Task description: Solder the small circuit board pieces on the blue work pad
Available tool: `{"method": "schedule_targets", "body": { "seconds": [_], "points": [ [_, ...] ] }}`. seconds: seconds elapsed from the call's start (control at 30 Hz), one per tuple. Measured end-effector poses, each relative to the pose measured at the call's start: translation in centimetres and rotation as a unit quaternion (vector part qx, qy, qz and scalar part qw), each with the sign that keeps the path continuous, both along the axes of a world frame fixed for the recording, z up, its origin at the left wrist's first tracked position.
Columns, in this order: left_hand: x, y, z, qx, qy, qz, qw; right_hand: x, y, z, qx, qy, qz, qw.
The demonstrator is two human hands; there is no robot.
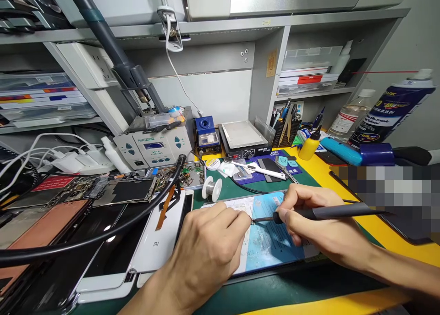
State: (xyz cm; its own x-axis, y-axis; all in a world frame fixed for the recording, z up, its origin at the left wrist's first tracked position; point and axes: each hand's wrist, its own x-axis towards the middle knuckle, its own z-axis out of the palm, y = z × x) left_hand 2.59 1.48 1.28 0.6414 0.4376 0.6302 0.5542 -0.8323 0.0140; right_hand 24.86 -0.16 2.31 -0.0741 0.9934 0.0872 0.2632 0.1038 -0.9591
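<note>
In the middle of the view my right hand is closed around a soldering iron with a black handle. Its metal tip points left and reaches a tiny part at my left fingertips. My left hand is closed, back toward me, fingers bent down; whatever it grips is mostly hidden behind the fingers. Both hands are over a light blue and white printed sheet lying on the green mat. A spool of solder wire stands just beyond my left hand.
Opened phones and a thick black hose occupy the left side. A rework station, a soldering iron stand and a heating plate line the back. A yellow bottle and a spray can stand at right.
</note>
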Motion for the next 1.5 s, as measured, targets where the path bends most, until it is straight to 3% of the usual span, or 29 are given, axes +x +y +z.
{"method": "schedule_targets", "body": {
  "seconds": [0.7, 0.93, 1.5],
  "points": [
    [0.21, 0.08, 0.18, 0.004, -0.001, -0.001, 1.0, 0.06, -0.28, -0.19, 0.017, -0.005, 0.001, 1.0],
    [0.14, -0.12, 0.0, 0.01, 0.008, 0.006, 1.0, 0.4, -0.34, -0.34, 0.004, 0.037, -0.013, 0.999],
    [0.07, 0.02, 0.07, 0.005, 0.011, 0.004, 1.0, 0.05, -0.07, 0.01, 0.009, 0.004, -0.005, 1.0]
  ]
}}
